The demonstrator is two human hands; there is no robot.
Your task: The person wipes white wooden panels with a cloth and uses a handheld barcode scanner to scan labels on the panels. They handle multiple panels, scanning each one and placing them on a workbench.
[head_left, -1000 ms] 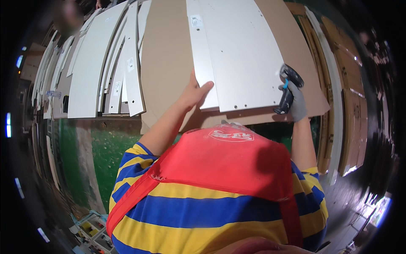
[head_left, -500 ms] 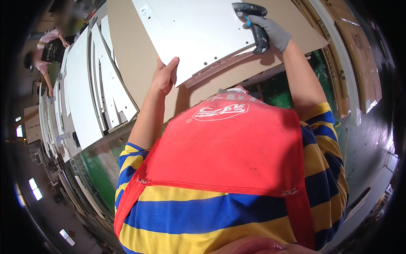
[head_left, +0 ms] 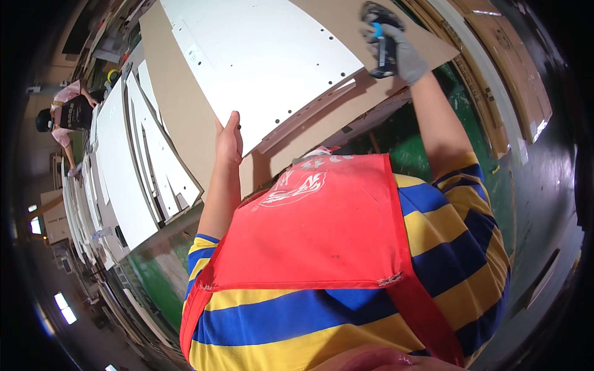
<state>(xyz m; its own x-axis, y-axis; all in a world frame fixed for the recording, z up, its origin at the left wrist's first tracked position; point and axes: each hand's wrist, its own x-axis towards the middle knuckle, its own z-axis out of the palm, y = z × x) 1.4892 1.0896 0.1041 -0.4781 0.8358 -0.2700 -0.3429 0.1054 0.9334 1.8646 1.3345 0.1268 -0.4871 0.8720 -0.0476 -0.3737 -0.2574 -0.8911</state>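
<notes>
My bare left hand [head_left: 229,139] grips the near left corner of a white board [head_left: 266,62], thumb on top and the other fingers hidden beneath. Small dark holes dot the board along its edges, and a pale label sits near its left side. Under its near edge a narrow strip [head_left: 309,117] with holes shows in shadow. In my grey-gloved right hand [head_left: 405,59] is a black handheld barcode scanner [head_left: 386,52] with a blue trigger, held just beyond the board's right edge. Brown cardboard [head_left: 427,46] lies beneath the board and the scanner.
Stacked white panels [head_left: 127,167] stand to the left. Beyond them, at the far left, a co-worker [head_left: 74,111] in a dark cap bends over other panels. Flat cardboard packages [head_left: 507,74] are piled on the right. Green surfaces [head_left: 427,133] show below the cardboard.
The scanner has moved slightly right, off the board's edge. The view has shifted, and the board and my left hand appear farther left and turned, with my left hand still gripping its corner.
</notes>
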